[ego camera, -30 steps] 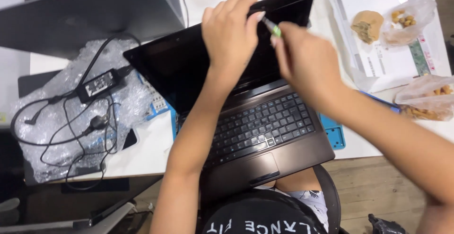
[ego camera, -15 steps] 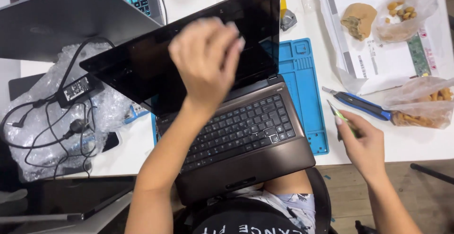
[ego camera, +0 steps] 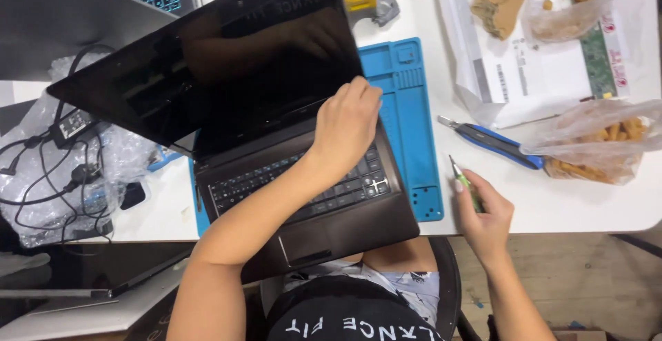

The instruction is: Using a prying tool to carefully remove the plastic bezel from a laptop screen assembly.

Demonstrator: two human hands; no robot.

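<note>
Dark brown open laptop [ego camera: 276,168] sits right under my left hand [ego camera: 348,124], straddling the desk's near edge. Left palm is down, fingers curled over the lower right corner of the glossy black screen [ego camera: 207,72], forearm crossing the keyboard [ego camera: 296,186]. Right hand [ego camera: 486,213] hangs off to the right at the white desk's [ego camera: 552,206] edge, closed in a pencil grip on a thin green-handled tool [ego camera: 465,182], tip pointing away from me. My call: keep left-hand pressure on the bezel, not the panel, and bring the tip in shallow at the seam. Blue silicone work mat [ego camera: 407,127] lies between the hands; blue-handled utility knife [ego camera: 493,141] just beyond the right.
</note>
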